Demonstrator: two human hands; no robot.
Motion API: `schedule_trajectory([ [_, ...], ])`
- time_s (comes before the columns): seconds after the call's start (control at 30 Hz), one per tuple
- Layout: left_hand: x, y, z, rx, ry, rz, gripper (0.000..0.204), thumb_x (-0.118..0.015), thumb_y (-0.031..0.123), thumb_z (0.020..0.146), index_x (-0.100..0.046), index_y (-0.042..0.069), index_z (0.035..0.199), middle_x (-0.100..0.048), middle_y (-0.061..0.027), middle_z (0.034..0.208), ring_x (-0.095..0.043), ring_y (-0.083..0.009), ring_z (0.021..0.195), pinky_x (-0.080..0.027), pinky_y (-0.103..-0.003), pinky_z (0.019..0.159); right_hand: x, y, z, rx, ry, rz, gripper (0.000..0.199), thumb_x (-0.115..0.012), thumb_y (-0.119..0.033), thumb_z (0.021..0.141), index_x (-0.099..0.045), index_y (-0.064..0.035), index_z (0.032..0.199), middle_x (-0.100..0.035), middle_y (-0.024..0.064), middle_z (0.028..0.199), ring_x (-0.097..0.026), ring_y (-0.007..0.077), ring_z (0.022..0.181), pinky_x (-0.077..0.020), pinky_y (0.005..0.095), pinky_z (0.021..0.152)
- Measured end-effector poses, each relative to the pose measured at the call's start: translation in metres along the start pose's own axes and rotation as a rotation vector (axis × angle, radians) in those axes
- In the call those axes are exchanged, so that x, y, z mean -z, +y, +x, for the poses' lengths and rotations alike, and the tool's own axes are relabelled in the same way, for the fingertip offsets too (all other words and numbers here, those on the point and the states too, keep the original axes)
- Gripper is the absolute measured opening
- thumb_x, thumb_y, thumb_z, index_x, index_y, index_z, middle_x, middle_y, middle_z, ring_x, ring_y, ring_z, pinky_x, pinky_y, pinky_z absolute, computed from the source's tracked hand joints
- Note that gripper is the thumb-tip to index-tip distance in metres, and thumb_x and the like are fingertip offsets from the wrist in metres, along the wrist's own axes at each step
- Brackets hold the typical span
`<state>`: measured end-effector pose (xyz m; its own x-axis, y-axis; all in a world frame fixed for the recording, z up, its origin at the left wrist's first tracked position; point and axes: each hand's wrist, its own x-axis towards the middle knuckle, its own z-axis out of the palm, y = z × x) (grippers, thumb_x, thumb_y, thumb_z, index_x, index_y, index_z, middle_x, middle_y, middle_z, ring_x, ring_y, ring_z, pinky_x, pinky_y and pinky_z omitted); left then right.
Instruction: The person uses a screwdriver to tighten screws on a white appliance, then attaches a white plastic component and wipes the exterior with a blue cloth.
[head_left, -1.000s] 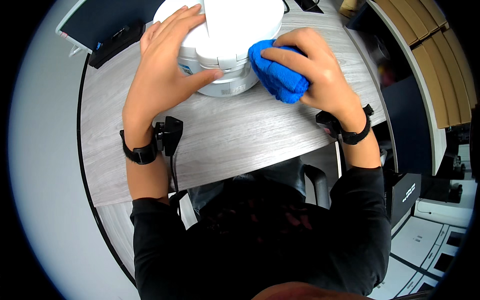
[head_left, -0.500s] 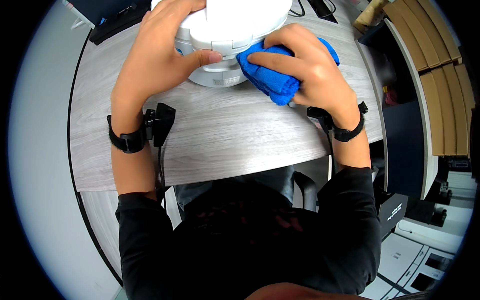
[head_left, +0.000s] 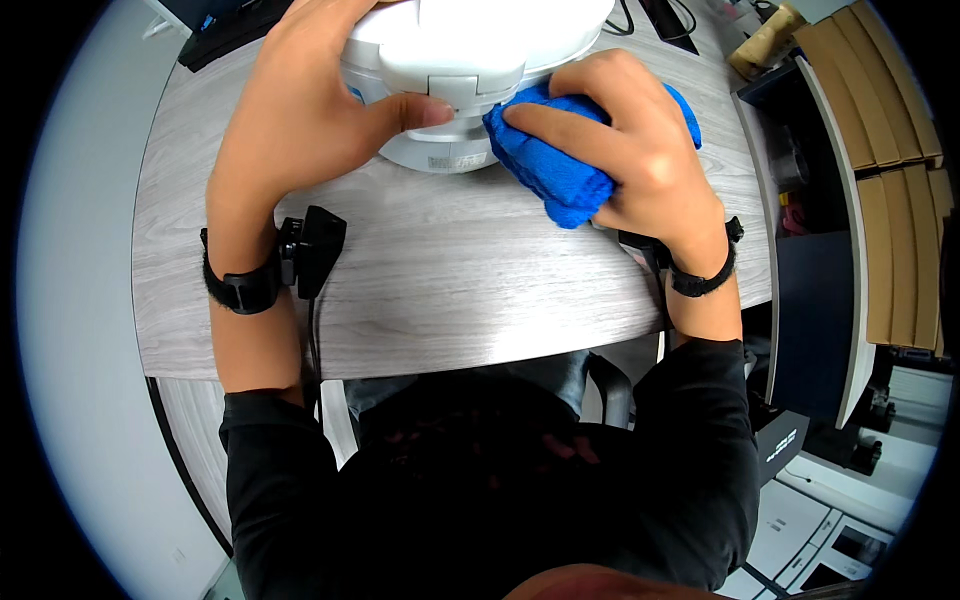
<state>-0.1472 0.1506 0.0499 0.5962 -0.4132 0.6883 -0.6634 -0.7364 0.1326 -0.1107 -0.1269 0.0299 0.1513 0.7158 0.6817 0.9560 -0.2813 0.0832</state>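
A: How many hands do you make it?
B: One left hand [head_left: 290,120], one right hand [head_left: 640,165]; two in all.
A: And cloths?
B: Just one cloth [head_left: 555,160]. One appliance [head_left: 480,50] too, and one desk [head_left: 450,250].
A: Worn things?
B: Two straps [head_left: 250,290], two wrist units [head_left: 320,250], two sleeves [head_left: 700,420].
A: Chairs?
B: One chair [head_left: 612,390].
A: Cartons?
B: Two rows of cartons [head_left: 902,255]. How many altogether, I can't tell; they run together.

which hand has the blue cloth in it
The right hand: it grips the bunched blue cloth beside the white appliance, whereas the left hand has no cloth and rests, thumb spread, against the appliance.
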Motion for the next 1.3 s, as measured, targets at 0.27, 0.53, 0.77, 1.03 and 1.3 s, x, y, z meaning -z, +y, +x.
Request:
schedule_trajectory([
  [0.27,-0.005,0.012,0.004,0.053,0.012,0.091,0.089,-0.099,0.016,0.053,-0.056,-0.001,0.128,-0.059,-0.0226,0.132,-0.055,-0.0397,0.126,-0.043,-0.046,0.109,-0.001,0.005,-0.006,-0.011,-0.023,0.000,0.043,-0.083,-0.010,0.063,-0.078,-0.0161,0.105,-0.064,0.0060,0.096,-0.064,0.0260,0.088,-0.0506,0.0382,0.074],
  [0.53,-0.007,0.012,0.003,0.058,0.017,0.093,0.091,-0.100,0.016,0.052,-0.055,-0.001,0.129,-0.060,-0.0219,0.131,-0.056,-0.0388,0.125,-0.044,-0.045,0.108,-0.004,0.004,-0.007,-0.023,0.004,-0.035,0.046,-0.085,-0.009,0.061,-0.078,-0.0155,0.106,-0.063,0.0064,0.095,-0.063,0.0264,0.091,-0.0495,0.0391,0.076],
  [0.77,-0.005,0.009,0.004,0.011,0.015,0.112,0.089,-0.100,0.017,0.052,-0.056,-0.002,0.127,-0.061,-0.0228,0.130,-0.057,-0.0394,0.124,-0.045,-0.045,0.107,-0.007,-0.002,-0.007,-0.069,-0.048,0.056,0.045,-0.083,-0.003,0.061,-0.078,-0.0133,0.104,-0.063,0.0076,0.094,-0.062,0.0282,0.090,-0.0501,0.0385,0.076],
  [1.03,-0.009,0.012,0.004,0.018,0.070,0.078,0.086,-0.100,0.016,0.052,-0.058,-0.003,0.125,-0.062,-0.0226,0.128,-0.058,-0.0395,0.122,-0.046,-0.045,0.106,0.001,-0.003,-0.009,-0.073,-0.071,0.099,0.045,-0.083,-0.004,0.059,-0.079,-0.0131,0.104,-0.063,0.0083,0.093,-0.063,0.0287,0.088,-0.0520,0.0379,0.074],
  [1.3,-0.009,0.035,0.012,0.079,0.055,0.071,0.086,-0.099,0.016,0.052,-0.058,-0.002,0.125,-0.061,-0.0222,0.130,-0.057,-0.0389,0.123,-0.045,-0.045,0.107,-0.004,0.002,-0.009,-0.070,-0.036,0.049,0.042,-0.083,-0.006,0.062,-0.079,-0.0138,0.104,-0.064,0.0094,0.095,-0.063,0.0294,0.089,-0.0527,0.0388,0.078],
])
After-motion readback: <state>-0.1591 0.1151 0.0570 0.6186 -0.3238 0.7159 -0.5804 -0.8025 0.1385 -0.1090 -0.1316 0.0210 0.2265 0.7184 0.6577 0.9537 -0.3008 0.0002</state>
